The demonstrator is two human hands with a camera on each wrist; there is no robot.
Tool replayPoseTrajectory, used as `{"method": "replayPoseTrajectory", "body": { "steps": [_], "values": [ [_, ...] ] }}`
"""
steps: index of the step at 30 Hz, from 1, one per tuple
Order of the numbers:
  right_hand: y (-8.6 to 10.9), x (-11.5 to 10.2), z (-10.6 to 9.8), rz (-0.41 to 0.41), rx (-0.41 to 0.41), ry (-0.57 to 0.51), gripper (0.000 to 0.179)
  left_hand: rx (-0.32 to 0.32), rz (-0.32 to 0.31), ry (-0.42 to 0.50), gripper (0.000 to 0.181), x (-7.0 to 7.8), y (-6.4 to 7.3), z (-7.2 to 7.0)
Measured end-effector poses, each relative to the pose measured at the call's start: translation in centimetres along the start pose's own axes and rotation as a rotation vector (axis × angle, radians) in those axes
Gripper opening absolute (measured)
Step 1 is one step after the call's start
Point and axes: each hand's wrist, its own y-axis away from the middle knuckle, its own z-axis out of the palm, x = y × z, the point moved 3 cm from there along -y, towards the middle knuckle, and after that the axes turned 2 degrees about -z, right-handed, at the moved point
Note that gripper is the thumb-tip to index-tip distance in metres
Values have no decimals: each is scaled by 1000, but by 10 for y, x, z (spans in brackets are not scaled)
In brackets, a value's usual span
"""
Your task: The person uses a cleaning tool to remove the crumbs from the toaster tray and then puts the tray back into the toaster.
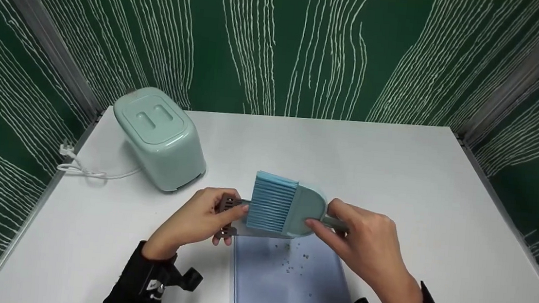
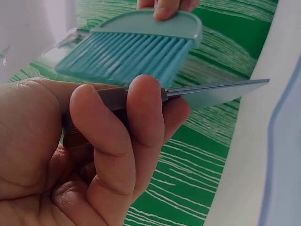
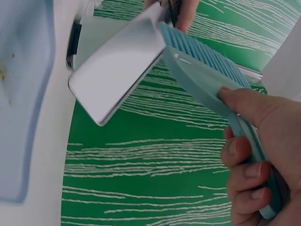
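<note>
A: What is shown nearest?

B: A blue tray (image 1: pixel 281 299), dotted with crumbs (image 1: pixel 287 247), is set at the near side of a white table. Over its far end, two tools are held up by a person in dark sleeves.

A: How are they held?

B: The brown handle (image 1: pixel 226 216) of a flat metal blade (image 3: pixel 115 66) is gripped by the left hand (image 1: pixel 200 218). The handle of a pale blue brush (image 1: pixel 289 207) is grasped by the right hand (image 1: pixel 364 240), its thumb laid on the brush head. The bristles are turned toward the left hand, over the blade; whether metal is touched cannot be told.

A: Which step is judged to be in hand?

B: The blade appears to be brushed off, or the brush lined up for it. For the next move, a steady left grip and a light stroke along the metal are probably called for, with the crumbs below left to be swept.

A: And farther back?

B: A mint toaster (image 1: pixel 163 142) is stood at the left, its white cord (image 1: pixel 96 174) looped beside it, before a green wall (image 1: pixel 204 63) streaked with pale lines.
</note>
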Motion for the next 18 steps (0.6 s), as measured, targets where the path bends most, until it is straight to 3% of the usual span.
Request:
{"method": "replayPoseTrajectory", "body": {
  "steps": [10, 18],
  "values": [
    [1, -7, 12, -15, -48, -59, 37, 3, 13, 71, 25, -1, 0, 0],
    [3, -2, 13, -58, -65, 18, 42, 11, 11, 55, 25, -1, 0, -2]
  ]
}}
